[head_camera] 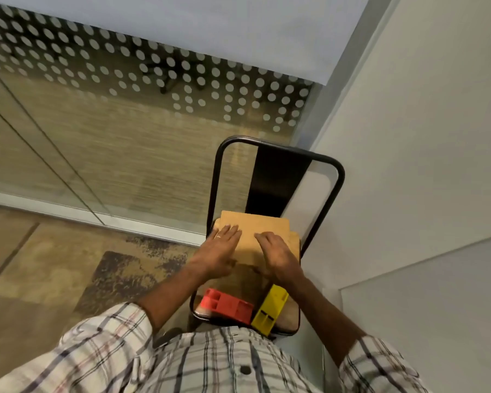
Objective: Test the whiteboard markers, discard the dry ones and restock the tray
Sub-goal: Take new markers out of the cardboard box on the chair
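A flat brown cardboard box [255, 225] lies on the wooden seat of a black metal chair [278, 177]. My left hand [220, 248] rests flat on the box's left part, fingers stretched out. My right hand [278, 256] sits on the box's right part with its fingers curled down onto the top. At the seat's near edge lie a red plastic tray [227, 304] and a yellow plastic tray [270, 309], side by side and touching. No markers show in this view.
The chair stands in a corner, with a white wall [408, 165] to its right and a dotted glass partition [125, 109] behind and to its left. Patterned carpet [68, 265] covers the floor on the left.
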